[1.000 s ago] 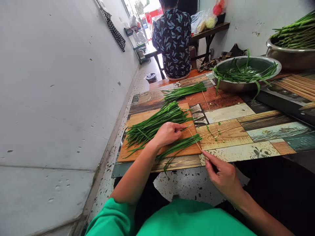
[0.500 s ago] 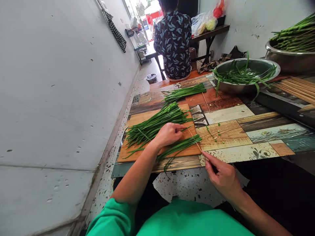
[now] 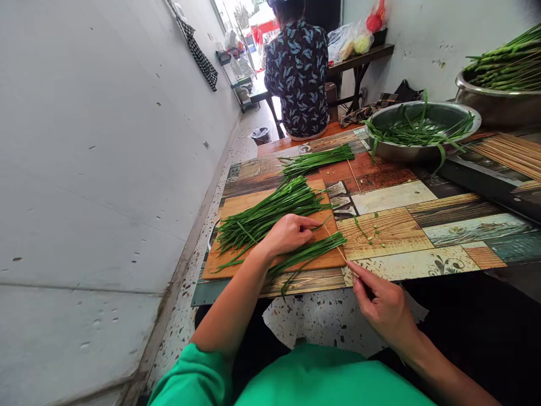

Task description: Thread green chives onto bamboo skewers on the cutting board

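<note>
My right hand (image 3: 382, 304) is closed around the lower end of a thin wooden skewer (image 3: 342, 254). The skewer slants up and left across the stem ends of a small bunch of garlic chives (image 3: 310, 252), which seem threaded on it. My left hand (image 3: 287, 234) rests over the wooden cutting board (image 3: 232, 206), its fingers pinched on a green chive close to the skewer's upper tip. Behind that hand lies a larger pile of garlic chives (image 3: 270, 211) on the board. The left palm and part of the nearer bunch's leaves are hidden.
Farther back lie another chive bunch (image 3: 316, 159) and a loose skewer (image 3: 354, 175). To the right are a steel bowl of chives (image 3: 422, 149), a pot of green stalks (image 3: 499, 104), several skewers (image 3: 511, 152) and a long black-handled object (image 3: 486, 183). A person (image 3: 298, 79) sits ahead, back turned.
My left hand has shifted very slightly down, its fingertips still beside the skewer's tip. The right hand and the skewer hold their place. The person ahead has moved their head a little.
</note>
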The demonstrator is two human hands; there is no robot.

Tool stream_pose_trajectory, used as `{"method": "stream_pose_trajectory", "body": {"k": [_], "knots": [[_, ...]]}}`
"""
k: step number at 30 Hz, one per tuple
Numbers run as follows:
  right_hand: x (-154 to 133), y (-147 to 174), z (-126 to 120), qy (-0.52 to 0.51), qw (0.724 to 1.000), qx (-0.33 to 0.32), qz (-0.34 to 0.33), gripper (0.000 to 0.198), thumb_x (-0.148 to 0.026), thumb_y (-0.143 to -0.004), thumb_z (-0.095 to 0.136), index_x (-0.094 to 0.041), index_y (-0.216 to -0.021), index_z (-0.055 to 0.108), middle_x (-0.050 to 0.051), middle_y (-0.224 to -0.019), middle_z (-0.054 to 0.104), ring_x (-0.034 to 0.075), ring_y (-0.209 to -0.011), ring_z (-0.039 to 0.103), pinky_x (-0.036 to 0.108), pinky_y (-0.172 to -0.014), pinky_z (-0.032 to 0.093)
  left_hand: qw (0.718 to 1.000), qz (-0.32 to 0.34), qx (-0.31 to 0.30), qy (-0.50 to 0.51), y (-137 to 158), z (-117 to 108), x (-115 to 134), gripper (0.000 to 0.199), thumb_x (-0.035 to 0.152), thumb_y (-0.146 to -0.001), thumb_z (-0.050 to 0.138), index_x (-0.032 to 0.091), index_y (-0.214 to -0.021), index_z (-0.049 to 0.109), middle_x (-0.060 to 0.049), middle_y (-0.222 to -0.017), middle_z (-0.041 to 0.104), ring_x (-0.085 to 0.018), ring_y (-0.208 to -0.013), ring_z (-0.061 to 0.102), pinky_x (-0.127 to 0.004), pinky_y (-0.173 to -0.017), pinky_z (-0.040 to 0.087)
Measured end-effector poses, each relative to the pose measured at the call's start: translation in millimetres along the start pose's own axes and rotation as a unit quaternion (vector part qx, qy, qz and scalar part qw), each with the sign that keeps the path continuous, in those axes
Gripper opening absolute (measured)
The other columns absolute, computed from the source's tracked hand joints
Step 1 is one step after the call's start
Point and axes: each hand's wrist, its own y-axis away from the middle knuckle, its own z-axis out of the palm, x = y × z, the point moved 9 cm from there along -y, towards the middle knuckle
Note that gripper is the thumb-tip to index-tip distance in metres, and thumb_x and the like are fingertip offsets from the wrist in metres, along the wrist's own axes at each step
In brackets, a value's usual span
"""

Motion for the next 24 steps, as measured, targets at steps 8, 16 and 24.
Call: {"method": "stream_pose_trajectory", "body": {"k": [8,16,24], "knots": [[-5.2,-5.1,-1.9,0.007,1.0,0.008,-0.006,0.034,-0.018,-0.087,0.047,-0.017,-0.114,0.068,0.007,-0.099,0.074,0.016,-0.077,0.073,0.02,-0.066,0.059,0.993,0.105,-0.025,-0.052,5.9,-3.9,16.8,0.036,0.015,-0.082,0.049,0.021,-0.111,0.071,-0.004,-0.095,0.07,-0.013,-0.082,0.061,-0.021,-0.08,0.046],[-3.3,-4.5,2.3,0.015,1.0,-0.001,-0.008,0.034,-0.019,-0.088,0.047,-0.016,-0.113,0.069,0.007,-0.102,0.074,0.017,-0.081,0.073,0.022,-0.068,0.059,0.955,-0.05,0.126,-0.265,-9.2,-21.9,-10.8,0.025,0.027,-0.087,0.053,0.02,-0.103,0.071,-0.007,-0.099,0.065,-0.02,-0.089,0.062,-0.028,-0.078,0.047],[-3.1,-5.1,2.3,0.015,1.0,-0.009,-0.007,0.034,-0.019,-0.088,0.046,-0.015,-0.114,0.068,0.007,-0.099,0.074,0.016,-0.077,0.073,0.021,-0.065,0.058,0.934,-0.079,0.121,-0.326,-12.4,-17.9,-3.8,0.024,0.026,-0.089,0.051,0.019,-0.1,0.071,-0.008,-0.097,0.063,-0.022,-0.088,0.063,-0.03,-0.073,0.049]]}}
